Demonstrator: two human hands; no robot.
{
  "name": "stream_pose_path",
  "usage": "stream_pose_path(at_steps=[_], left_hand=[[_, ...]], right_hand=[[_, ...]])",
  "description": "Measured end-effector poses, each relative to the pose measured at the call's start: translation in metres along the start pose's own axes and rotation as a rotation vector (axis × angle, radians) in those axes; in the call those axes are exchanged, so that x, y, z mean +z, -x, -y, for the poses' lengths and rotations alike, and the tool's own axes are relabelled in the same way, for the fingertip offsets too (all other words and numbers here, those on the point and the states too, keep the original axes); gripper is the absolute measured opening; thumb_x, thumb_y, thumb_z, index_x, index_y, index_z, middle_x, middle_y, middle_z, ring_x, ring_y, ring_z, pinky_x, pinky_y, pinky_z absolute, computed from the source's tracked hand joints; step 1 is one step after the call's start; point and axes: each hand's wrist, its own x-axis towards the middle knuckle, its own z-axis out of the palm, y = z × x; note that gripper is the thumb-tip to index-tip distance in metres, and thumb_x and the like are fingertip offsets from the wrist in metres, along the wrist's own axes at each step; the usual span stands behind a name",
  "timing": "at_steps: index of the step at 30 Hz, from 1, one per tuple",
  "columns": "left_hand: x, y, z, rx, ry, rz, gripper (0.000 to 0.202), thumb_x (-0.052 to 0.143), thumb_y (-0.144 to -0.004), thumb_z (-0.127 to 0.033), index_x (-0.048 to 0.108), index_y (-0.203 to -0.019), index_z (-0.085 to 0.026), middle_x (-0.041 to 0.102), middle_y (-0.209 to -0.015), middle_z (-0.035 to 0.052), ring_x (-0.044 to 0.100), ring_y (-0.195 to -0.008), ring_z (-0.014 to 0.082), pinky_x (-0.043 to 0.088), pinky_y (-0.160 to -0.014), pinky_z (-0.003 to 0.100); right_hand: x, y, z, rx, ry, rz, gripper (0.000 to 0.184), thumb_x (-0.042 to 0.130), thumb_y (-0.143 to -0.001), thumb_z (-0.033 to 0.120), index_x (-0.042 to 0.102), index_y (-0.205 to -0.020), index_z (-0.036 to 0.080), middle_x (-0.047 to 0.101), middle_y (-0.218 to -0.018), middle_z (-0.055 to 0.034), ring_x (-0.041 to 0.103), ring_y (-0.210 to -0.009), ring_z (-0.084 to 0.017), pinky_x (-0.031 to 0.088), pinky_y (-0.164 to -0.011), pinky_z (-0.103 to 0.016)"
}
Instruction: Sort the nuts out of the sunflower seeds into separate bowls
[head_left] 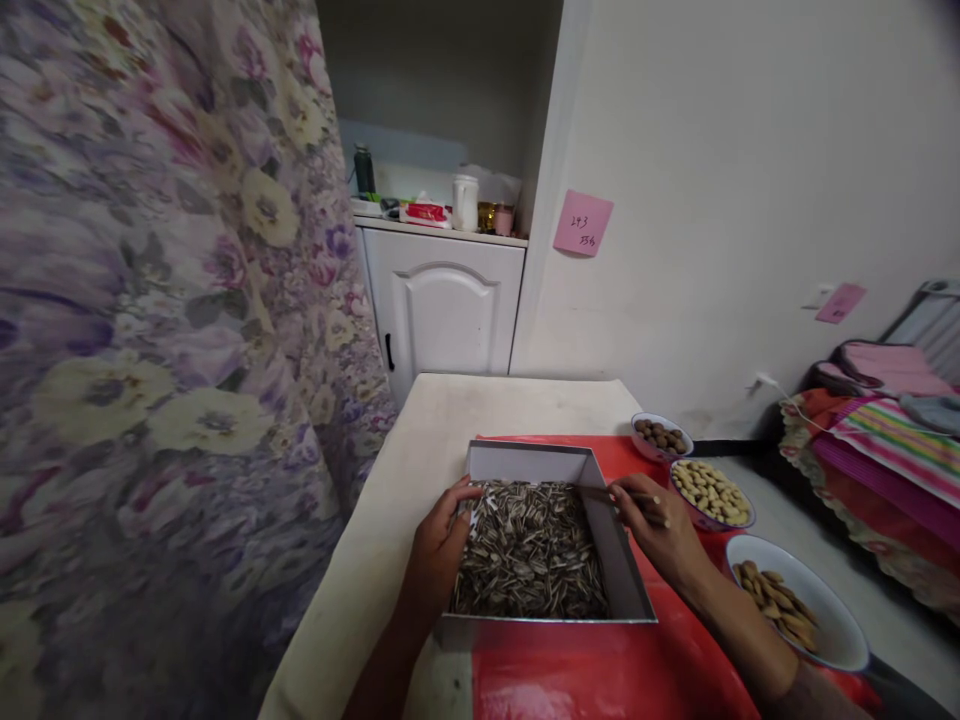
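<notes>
A grey-white rectangular box [536,460] sits on a red sheet, with a thick layer of sunflower seeds [529,550] inside. My left hand [436,550] is at the box's left wall, its fingers curled over the rim and fingertips near the seeds. Over the right wall, my right hand [664,525] pinches a pair of wooden chopsticks [651,508]. Their thin ends point left, to the far right part of the seeds; whether they grip a seed is too small to tell.
Right of the box stand bowls of round brown nuts [660,435], pale nuts [711,492] and long brown nuts [776,605]. The red sheet [525,685] covers part of a cream-topped table [360,590]. A floral curtain [187,350] hangs at left; a white cabinet [450,310] stands behind.
</notes>
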Motion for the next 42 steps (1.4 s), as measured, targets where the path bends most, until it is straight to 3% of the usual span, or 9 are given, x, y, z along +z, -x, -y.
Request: stream_pose_path(at_steps=[13, 25, 33, 38, 42], left_hand=[[0.000, 0.000, 0.001, 0.016, 0.017, -0.019, 0.030, 0.051, -0.084, -0.031, 0.068, -0.107, -0.021, 0.058, -0.138, 0.0084, 0.048, -0.133, 0.0268, 0.030, -0.115, 0.046], [0.001, 0.000, 0.001, 0.024, 0.015, -0.023, 0.030, 0.050, -0.084, -0.029, 0.068, -0.107, -0.022, 0.060, -0.135, 0.0067, 0.048, -0.132, 0.0241, 0.030, -0.115, 0.043], [0.001, 0.001, 0.001, 0.030, -0.003, -0.017, 0.031, 0.048, -0.085, -0.030, 0.066, -0.108, -0.021, 0.059, -0.136, 0.0085, 0.048, -0.132, 0.0253, 0.030, -0.114, 0.044], [0.001, 0.000, 0.000, 0.026, -0.009, -0.003, 0.030, 0.047, -0.086, -0.030, 0.066, -0.108, -0.021, 0.058, -0.136, 0.0090, 0.047, -0.133, 0.0252, 0.029, -0.115, 0.045], [0.001, 0.000, 0.000, 0.015, -0.013, -0.005, 0.031, 0.047, -0.086, -0.031, 0.066, -0.108, -0.020, 0.057, -0.137, 0.0096, 0.047, -0.134, 0.0257, 0.029, -0.115, 0.045]], right_hand=[[-0.019, 0.018, 0.008, 0.122, -0.195, -0.099, 0.037, 0.051, -0.093, 0.052, 0.063, -0.084, 0.019, 0.065, -0.065, -0.0026, 0.067, -0.061, -0.020, 0.053, -0.056, -0.028], [0.005, 0.003, 0.012, 0.064, -0.156, 0.027, 0.036, 0.051, -0.092, 0.051, 0.066, -0.087, 0.018, 0.067, -0.073, -0.0032, 0.067, -0.062, -0.019, 0.052, -0.056, -0.027], [0.017, 0.001, 0.005, 0.053, -0.129, 0.030, 0.035, 0.057, -0.088, 0.051, 0.068, -0.082, 0.018, 0.068, -0.072, -0.0048, 0.066, -0.063, -0.021, 0.051, -0.055, -0.028], [0.009, 0.005, 0.010, 0.072, -0.161, 0.017, 0.036, 0.054, -0.091, 0.051, 0.067, -0.085, 0.018, 0.068, -0.070, -0.0039, 0.066, -0.060, -0.021, 0.051, -0.054, -0.028], [-0.010, 0.014, 0.018, 0.111, -0.222, -0.033, 0.036, 0.053, -0.091, 0.053, 0.067, -0.087, 0.020, 0.069, -0.070, -0.0044, 0.066, -0.061, -0.022, 0.053, -0.056, -0.030]])
